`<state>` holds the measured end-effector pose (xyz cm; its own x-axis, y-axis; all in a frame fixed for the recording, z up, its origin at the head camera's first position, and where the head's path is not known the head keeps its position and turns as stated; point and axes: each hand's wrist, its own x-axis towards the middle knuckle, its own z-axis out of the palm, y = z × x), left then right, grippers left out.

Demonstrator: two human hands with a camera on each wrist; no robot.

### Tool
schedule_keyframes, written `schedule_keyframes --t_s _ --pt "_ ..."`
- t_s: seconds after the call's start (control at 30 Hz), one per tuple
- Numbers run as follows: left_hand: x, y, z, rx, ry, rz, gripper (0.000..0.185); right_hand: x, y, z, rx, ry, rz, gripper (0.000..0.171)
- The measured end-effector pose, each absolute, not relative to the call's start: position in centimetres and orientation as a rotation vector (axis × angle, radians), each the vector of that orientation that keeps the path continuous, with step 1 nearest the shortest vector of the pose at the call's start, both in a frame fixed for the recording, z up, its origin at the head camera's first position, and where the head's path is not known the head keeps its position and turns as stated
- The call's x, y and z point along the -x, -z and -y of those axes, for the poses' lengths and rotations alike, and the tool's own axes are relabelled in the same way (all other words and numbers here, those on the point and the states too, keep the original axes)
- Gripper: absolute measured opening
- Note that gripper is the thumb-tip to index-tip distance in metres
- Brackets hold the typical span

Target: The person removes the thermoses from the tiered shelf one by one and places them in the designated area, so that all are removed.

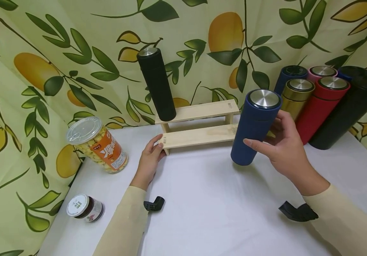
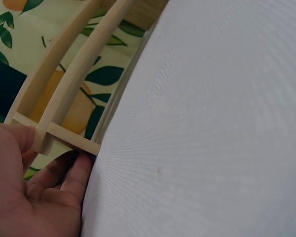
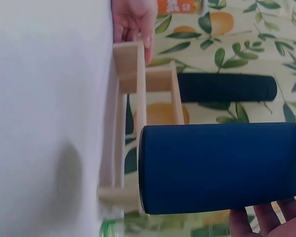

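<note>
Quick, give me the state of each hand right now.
Left hand: grips the left end of the wooden rack.
Right hand: holds the dark blue flask above the table.

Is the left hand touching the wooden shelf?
Touching. In the left wrist view, the left hand has its fingers against the end of the wooden shelf; the head view shows the same.
</note>
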<state>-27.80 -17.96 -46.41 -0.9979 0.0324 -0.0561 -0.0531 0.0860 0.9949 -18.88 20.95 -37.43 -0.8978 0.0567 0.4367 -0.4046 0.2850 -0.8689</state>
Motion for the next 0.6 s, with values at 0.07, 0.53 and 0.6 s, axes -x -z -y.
schedule_keyframes --t_s 0.07,0.53,0.6 --pt "27.8 46.4 17.9 0.023 -2.081 -2.270 0.046 18.6 37.6 -21.8 -0.278 -1.628 2.181 0.096" --pt "27.8 46.5 17.9 -0.042 -2.141 -2.240 0.047 18.0 38.8 -26.9 0.042 -1.463 2.226 0.091" --pt "27.7 46.5 17.9 -0.052 -2.150 -2.231 0.047 18.1 38.8 -27.2 0.054 -1.451 2.210 0.089"
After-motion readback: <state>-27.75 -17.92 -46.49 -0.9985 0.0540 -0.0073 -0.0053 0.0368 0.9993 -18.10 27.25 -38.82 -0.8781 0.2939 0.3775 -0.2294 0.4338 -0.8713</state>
